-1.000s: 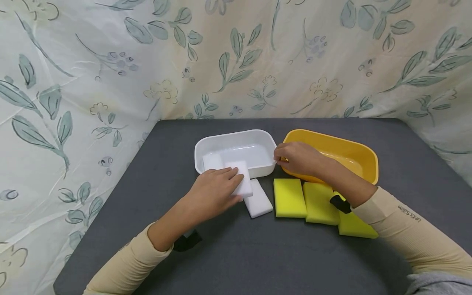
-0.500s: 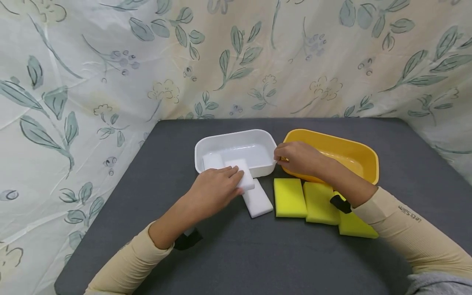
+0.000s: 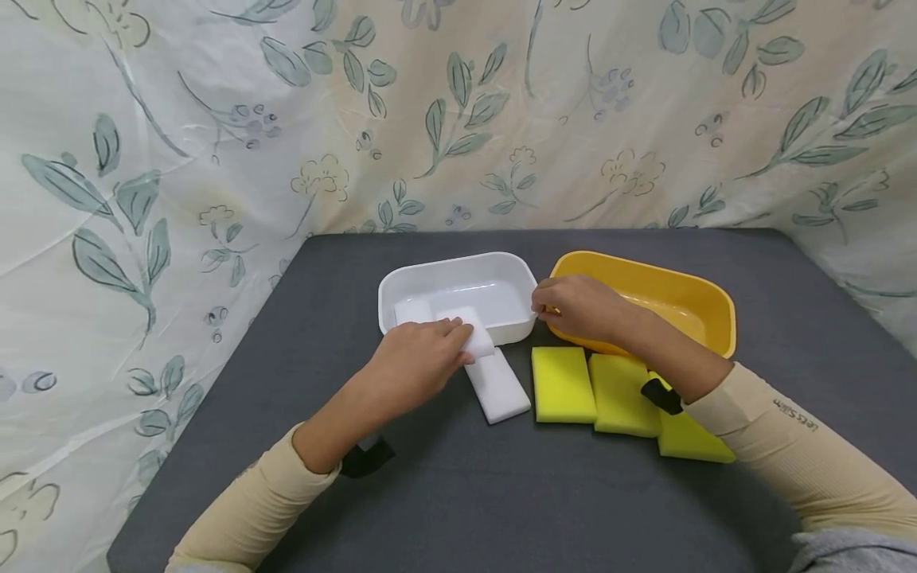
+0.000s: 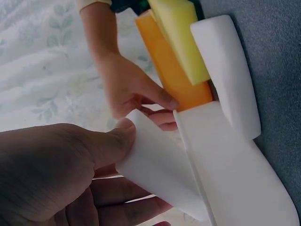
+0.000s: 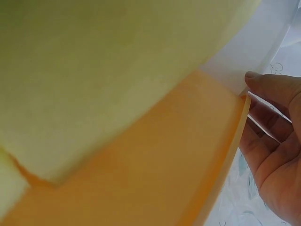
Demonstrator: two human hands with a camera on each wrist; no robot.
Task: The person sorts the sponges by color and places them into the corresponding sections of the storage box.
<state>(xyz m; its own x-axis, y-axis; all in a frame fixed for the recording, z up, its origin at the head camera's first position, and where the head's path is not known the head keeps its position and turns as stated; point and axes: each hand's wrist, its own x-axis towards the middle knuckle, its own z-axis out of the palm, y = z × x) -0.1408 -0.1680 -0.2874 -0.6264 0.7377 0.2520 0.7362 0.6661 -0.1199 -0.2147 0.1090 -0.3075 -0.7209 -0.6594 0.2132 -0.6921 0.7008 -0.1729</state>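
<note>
My left hand [image 3: 415,358] pinches a white sponge [image 3: 474,334] between thumb and fingers, tilted across the near rim of the white tray [image 3: 458,267]. In the left wrist view, this sponge [image 4: 157,165] lies partly beyond the tray wall. Another white sponge [image 3: 413,311] sits inside the tray at its left end. A third white sponge [image 3: 499,387] lies on the table just in front. My right hand [image 3: 582,305] reaches over the yellow tray [image 3: 645,273] and pinches the white tray's right rim; its thumb [image 5: 263,82] shows on that rim in the right wrist view.
Three yellow sponges, one at the left [image 3: 563,384], one in the middle [image 3: 622,395] and one at the right [image 3: 691,436], lie in front of the yellow tray. The right forearm crosses above them. A floral cloth [image 3: 458,119] hangs behind the dark table [image 3: 501,501].
My left hand has moved the white sponge slightly forward, farther over the white tray's rim, uncovering more of the sponge on the table. The right hand stays where it was.
</note>
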